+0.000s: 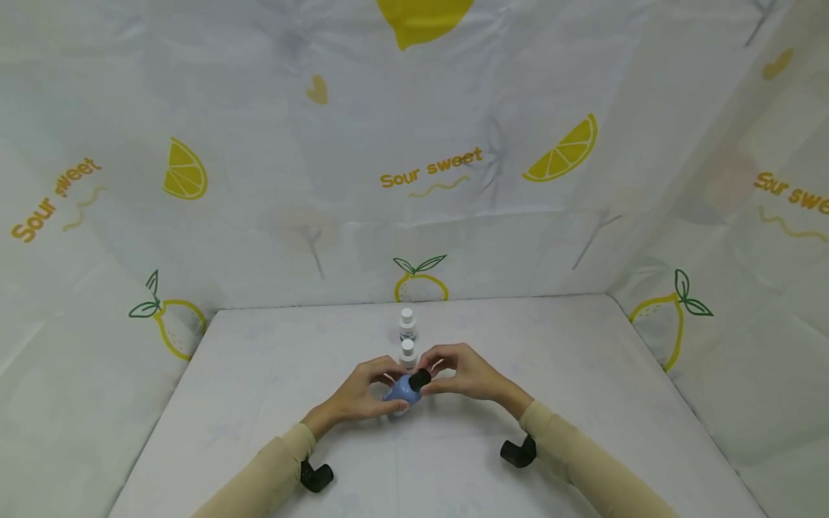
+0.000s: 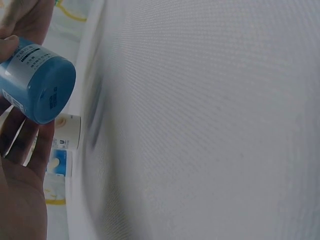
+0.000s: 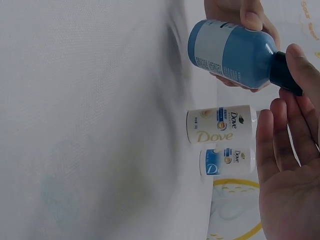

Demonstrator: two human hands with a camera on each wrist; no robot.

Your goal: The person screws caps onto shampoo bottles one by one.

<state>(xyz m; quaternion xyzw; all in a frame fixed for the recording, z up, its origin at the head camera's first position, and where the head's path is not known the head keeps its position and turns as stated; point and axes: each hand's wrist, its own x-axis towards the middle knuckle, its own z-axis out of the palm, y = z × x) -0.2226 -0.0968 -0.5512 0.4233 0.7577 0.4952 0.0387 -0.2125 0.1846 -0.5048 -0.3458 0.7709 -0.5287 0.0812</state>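
Observation:
A blue bottle (image 1: 401, 391) with a black cap (image 1: 420, 379) is held tilted above the table, its base toward the left. My left hand (image 1: 363, 392) grips its body, with the thumb on the near side. At the cap is my right hand (image 1: 473, 374), which pinches it between thumb and fingers. Printed text shows on the bottle's pale label (image 3: 209, 46) in the right wrist view. Just beyond the hands stands a white Dove bottle (image 3: 222, 124). Behind it is a smaller-looking white and blue Dove bottle (image 3: 227, 161). Both stand upright with white caps.
A white cloth covers the table (image 1: 272, 360). White curtains with lemon prints (image 1: 421, 288) enclose it at the back and sides. A black wrist fitting (image 1: 316, 477) hangs under the left sleeve, and another black fitting (image 1: 518, 453) under the right.

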